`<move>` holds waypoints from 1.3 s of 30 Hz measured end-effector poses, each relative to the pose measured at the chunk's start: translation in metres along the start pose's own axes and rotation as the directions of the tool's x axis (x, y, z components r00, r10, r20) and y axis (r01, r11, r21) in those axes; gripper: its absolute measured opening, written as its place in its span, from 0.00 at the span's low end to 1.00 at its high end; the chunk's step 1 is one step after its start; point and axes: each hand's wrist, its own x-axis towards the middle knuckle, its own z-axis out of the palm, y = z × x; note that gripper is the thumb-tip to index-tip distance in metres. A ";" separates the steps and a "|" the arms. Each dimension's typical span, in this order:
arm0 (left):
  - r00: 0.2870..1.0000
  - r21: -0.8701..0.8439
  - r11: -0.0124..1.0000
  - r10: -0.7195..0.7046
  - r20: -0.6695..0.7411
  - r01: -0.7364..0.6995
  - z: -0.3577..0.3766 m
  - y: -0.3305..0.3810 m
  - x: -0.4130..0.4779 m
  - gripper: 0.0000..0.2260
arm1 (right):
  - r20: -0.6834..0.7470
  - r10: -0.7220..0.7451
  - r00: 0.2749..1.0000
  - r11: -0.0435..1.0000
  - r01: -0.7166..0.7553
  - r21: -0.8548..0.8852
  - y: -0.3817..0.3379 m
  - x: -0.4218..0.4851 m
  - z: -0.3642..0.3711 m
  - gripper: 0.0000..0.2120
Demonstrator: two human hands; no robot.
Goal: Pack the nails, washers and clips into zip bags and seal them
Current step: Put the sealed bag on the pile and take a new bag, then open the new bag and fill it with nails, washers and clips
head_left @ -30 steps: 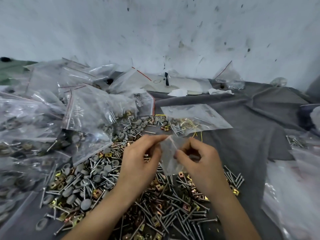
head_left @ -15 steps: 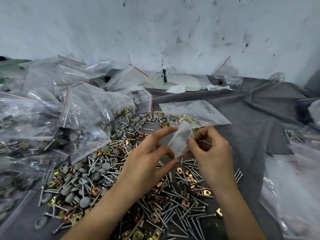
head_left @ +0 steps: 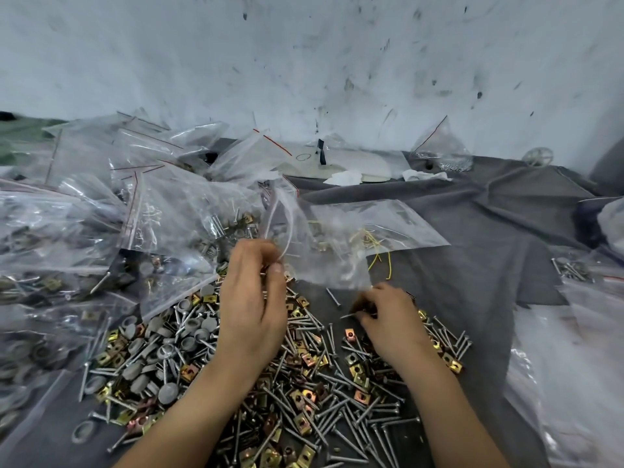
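A heap of silver nails (head_left: 368, 417), brass clips (head_left: 308, 396) and grey washers (head_left: 169, 336) lies on the grey cloth (head_left: 472, 238) in front of me. My left hand (head_left: 253, 305) is raised over the heap and pinches the lower edge of a small clear zip bag (head_left: 282, 221), which stands up blurred above the fingers. My right hand (head_left: 385, 319) is down on the right side of the heap. Its fingers are curled round nails, and one nail tip pokes out to the left.
Filled zip bags (head_left: 84, 231) are piled along the left. A flat clear bag with yellow rubber bands (head_left: 388, 228) lies behind the hands. More clear bags (head_left: 574, 366) lie at the right edge. A stained white wall (head_left: 304, 62) closes the back.
Both hands were holding the small bag together. My right hand has let go and dropped onto the nails, while my left hand has lifted the bag up and to the left.
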 end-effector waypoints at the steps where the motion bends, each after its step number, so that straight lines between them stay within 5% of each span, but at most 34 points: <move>1: 1.000 -0.043 0.999 -0.028 -0.007 0.028 -0.001 0.001 0.001 0.04 | -0.003 0.002 1.000 1.000 -0.002 -0.003 0.000 0.000 0.000 0.08; 7: 0.948 -0.386 0.871 -0.318 0.031 0.304 -0.005 -0.002 0.004 0.07 | -0.128 0.035 0.991 0.976 -0.006 0.220 0.000 -0.002 -0.006 0.04; 8: 0.922 -0.505 0.781 -0.378 0.085 0.367 -0.006 -0.006 0.005 0.09 | -0.203 0.075 0.976 0.953 -0.010 0.304 0.000 -0.003 -0.009 0.05; 11: 0.706 -0.723 0.218 -0.515 0.486 0.656 -0.009 -0.012 0.014 0.12 | -0.362 0.181 0.915 0.819 0.064 0.570 -0.003 -0.006 -0.021 0.11; 12: 0.658 -0.652 0.206 -0.471 0.587 0.729 -0.010 -0.012 0.016 0.09 | -0.380 0.192 0.905 0.763 0.106 0.638 -0.004 -0.009 -0.026 0.12; 13: 0.657 -0.533 0.384 -0.422 0.625 0.754 -0.011 -0.014 0.016 0.07 | -0.385 0.185 0.904 0.714 0.146 0.685 -0.006 -0.011 -0.030 0.12; 15: 0.718 -0.286 0.800 -0.240 0.653 0.528 -0.009 -0.014 0.012 0.05 | -0.368 0.119 0.922 0.658 0.204 0.725 -0.011 -0.016 -0.035 0.13; 17: 0.753 -0.224 0.945 -0.034 0.657 0.238 -0.005 -0.011 0.005 0.07 | -0.374 0.008 0.927 0.679 0.270 0.683 -0.017 -0.020 -0.038 0.15; 19: 0.785 -0.220 0.971 0.064 0.616 0.093 -0.005 -0.009 0.002 0.09 | -0.415 -0.124 0.901 0.755 0.357 0.549 -0.020 -0.023 -0.038 0.15; 27: 0.777 -0.289 0.955 0.129 0.616 0.071 0.002 -0.010 -0.004 0.05 | -0.398 -0.502 0.768 0.805 0.583 0.110 -0.024 -0.025 -0.036 0.08; 34: 0.799 -0.286 0.957 0.134 0.586 0.050 0.004 -0.012 -0.006 0.04 | -0.262 -0.489 0.832 0.801 0.547 0.243 -0.020 -0.025 -0.035 0.12; 39: 0.847 -0.280 0.959 0.114 0.519 0.043 0.003 -0.012 -0.004 0.04 | -0.371 -0.239 0.898 0.781 0.404 0.475 -0.019 -0.025 -0.038 0.17</move>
